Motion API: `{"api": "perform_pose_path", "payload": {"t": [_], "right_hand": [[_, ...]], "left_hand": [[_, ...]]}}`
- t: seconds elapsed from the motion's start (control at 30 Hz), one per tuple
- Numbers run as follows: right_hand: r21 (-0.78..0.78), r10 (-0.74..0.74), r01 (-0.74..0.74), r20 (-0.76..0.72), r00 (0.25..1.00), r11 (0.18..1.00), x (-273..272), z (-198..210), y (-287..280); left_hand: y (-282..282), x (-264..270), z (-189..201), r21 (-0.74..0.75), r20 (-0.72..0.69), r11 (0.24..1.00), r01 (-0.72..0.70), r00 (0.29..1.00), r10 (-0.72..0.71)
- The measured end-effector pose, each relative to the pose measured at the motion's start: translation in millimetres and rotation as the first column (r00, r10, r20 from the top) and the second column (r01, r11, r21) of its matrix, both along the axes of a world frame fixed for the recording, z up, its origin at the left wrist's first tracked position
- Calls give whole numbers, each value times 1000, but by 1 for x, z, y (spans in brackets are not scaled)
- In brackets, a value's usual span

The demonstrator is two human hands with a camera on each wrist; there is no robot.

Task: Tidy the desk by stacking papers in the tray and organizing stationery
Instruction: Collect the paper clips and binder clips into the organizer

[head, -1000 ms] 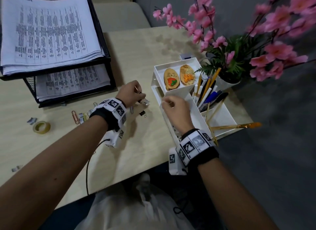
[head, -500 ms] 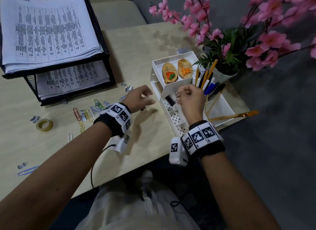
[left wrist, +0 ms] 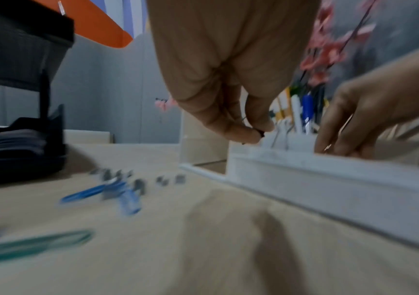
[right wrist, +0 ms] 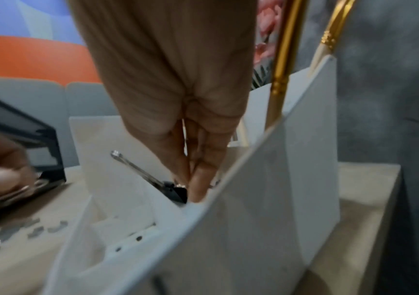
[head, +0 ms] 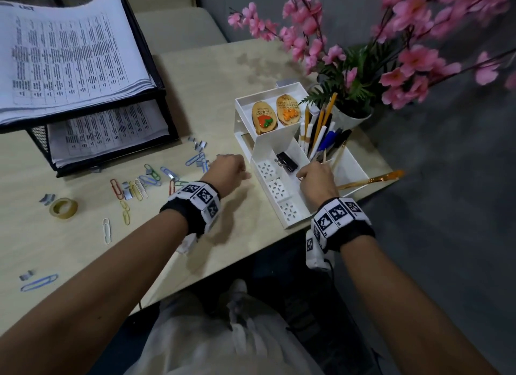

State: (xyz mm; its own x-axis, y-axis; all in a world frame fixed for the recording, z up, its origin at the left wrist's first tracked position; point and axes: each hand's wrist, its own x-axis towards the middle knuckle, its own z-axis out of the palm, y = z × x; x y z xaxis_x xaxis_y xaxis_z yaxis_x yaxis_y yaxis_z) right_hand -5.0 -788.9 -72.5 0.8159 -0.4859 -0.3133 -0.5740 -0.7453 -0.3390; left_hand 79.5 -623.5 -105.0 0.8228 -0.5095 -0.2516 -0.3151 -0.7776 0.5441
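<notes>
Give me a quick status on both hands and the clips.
Left hand pinching a small black binder clip beside white desk organizer. Right hand inside it. Coloured paper clips scattered on desk.

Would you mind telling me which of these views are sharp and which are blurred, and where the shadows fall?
Head view: mostly sharp, printed papers legible as rows, pink blossoms smeared at the top right; soft shadow on the desk under the left hand. Left wrist view: paper clips streaked by motion blur. Right wrist view: soft throughout, black binder clip still recognisable.
</notes>
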Motion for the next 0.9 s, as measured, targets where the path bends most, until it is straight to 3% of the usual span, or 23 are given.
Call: {"api": "perform_pose_path", "payload": {"t": [0.1, 0.2, 0.3, 0.43, 0.63, 0.77, 0.9], "right_hand": [[16, 10, -9, -61, 998, 1000, -2, -3, -2], [7, 45, -45, -124, 991, 999, -9, -5, -7], [-2, 80, -81, -176, 981, 997, -17, -4, -11], [40, 174, -169, -221, 960, 985, -23, -2, -11], [87, 152, -136, -211, 965, 987, -15, -9, -13], [136, 172, -148, -186, 967, 980, -6, -15, -9], [130, 224, -194, -281, 933, 972, -1, -21, -6]], "left_hand": [[-31, -12, 21, -149, 42, 987, 54, 998, -48], [-68, -18, 33, -192, 81, 972, 138, 989, -125], [-98, -17, 30, -54, 127, 967, 249, 962, -241], [-113, -18, 20, 203, 99, 901, 383, 908, -408], [-90, -12, 22, 386, 351, 887, 255, 848, -397], [-85, 1, 21, 428, 243, 825, 368, 833, -497], [-91, 1, 25, 412, 261, 801, 435, 786, -561]]}}
